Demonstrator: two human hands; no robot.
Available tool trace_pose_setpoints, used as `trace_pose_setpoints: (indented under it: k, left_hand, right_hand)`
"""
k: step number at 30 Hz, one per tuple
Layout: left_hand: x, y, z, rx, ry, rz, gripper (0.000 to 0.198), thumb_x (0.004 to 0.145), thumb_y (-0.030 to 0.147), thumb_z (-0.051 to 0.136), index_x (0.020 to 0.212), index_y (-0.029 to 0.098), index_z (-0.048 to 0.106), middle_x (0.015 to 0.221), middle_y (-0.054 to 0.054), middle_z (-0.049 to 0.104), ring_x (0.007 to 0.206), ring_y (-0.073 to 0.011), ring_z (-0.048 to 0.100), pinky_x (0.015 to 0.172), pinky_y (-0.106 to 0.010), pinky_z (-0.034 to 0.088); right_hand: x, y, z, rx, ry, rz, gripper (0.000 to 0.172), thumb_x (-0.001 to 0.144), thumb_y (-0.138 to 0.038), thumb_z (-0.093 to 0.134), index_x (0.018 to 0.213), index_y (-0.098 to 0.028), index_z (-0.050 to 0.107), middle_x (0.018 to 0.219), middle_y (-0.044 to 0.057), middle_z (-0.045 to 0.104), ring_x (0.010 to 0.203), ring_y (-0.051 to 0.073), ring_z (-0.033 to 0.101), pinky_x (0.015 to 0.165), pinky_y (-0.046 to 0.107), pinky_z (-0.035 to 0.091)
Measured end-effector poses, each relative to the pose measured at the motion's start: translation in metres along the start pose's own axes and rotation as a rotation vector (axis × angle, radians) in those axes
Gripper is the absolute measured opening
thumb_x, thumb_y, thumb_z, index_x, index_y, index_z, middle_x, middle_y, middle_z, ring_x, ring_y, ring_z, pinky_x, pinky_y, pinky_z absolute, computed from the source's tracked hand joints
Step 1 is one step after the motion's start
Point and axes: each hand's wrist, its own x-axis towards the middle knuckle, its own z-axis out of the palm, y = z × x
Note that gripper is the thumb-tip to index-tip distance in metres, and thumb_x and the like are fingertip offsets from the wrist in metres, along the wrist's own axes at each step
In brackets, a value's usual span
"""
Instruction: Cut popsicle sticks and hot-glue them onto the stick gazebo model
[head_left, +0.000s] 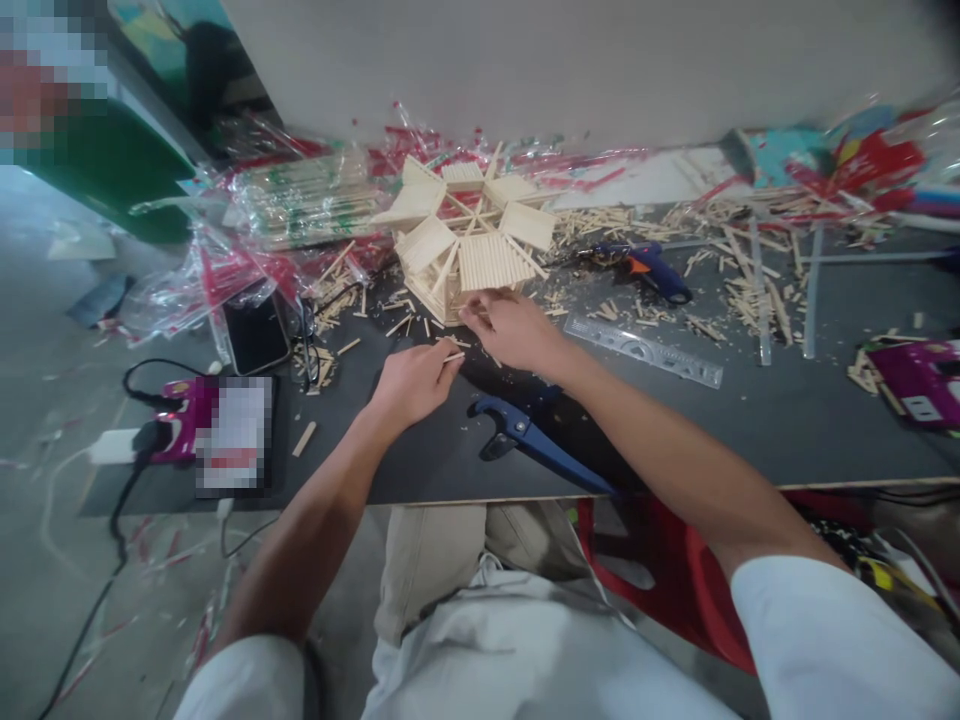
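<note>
The left hand [416,388] is closed in a pinch on a short stick [454,357], thumb against forefinger, just in front of the model [491,262]; the right hand [521,332] reaches to the model's front edge, fingers curled at the lower rim of its ribbed panel — whether they grip anything there I cannot tell. The model, built of pale sticks with flat panels set around spokes, stands toward the back of the dark table [420,470], roughly in the middle; a blue cutter [536,440] lies nearer the front edge, below the right forearm; a clear ruler [645,350] lies to the right of that hand, with a blue glue gun [656,272] behind it; stick scraps [600,222] are strewn about the model and farther right, where two translucent rods [811,290] lie among them; wrapped bundles [300,205] of sticks sit at the back left, amid red-and-clear wrappers [247,262]; in front of these lies a dark phone [256,335] — and nearer still, a purple power strip [196,415] with plugs in it.
</note>
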Motion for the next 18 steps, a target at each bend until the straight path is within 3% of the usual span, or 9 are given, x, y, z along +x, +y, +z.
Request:
trace_pose_setpoints:
  k: [3,7,18]
  left_hand:
    - [0.000,0.000,0.000,0.003,-0.008,-0.001,0.037,0.106,0.040,0.039,0.119,0.019,0.067,0.104,-0.010,0.079,0.095,-0.0266,0.074,0.072,-0.031,0.045]
    - [0.000,0.000,0.001,0.008,-0.017,0.005,0.036,0.106,0.039,0.039,0.119,0.019,0.067,0.105,-0.010,0.078,0.095,-0.0275,0.074,0.072,-0.031,0.045]
    - [0.001,-0.004,0.004,0.006,0.011,0.039,0.034,0.106,0.038,0.041,0.118,0.020,0.067,0.102,-0.009,0.079,0.095,-0.0282,0.074,0.072,-0.032,0.046]
  right_hand:
    - [0.004,0.002,0.005,-0.025,0.012,0.012,0.040,0.104,-0.026,0.043,0.136,-0.010,0.060,0.127,0.020,0.068,0.120,0.034,0.063,0.101,0.045,0.050]
    - [0.008,0.002,0.014,-0.036,0.034,0.002,0.045,0.100,-0.018,0.047,0.144,-0.012,0.055,0.132,0.019,0.067,0.124,0.034,0.062,0.105,0.045,0.049]
    - [0.022,0.000,0.023,0.025,0.044,0.016,0.033,0.095,-0.017,0.057,0.126,-0.013,0.066,0.121,0.016,0.074,0.121,0.031,0.066,0.111,0.045,0.046]
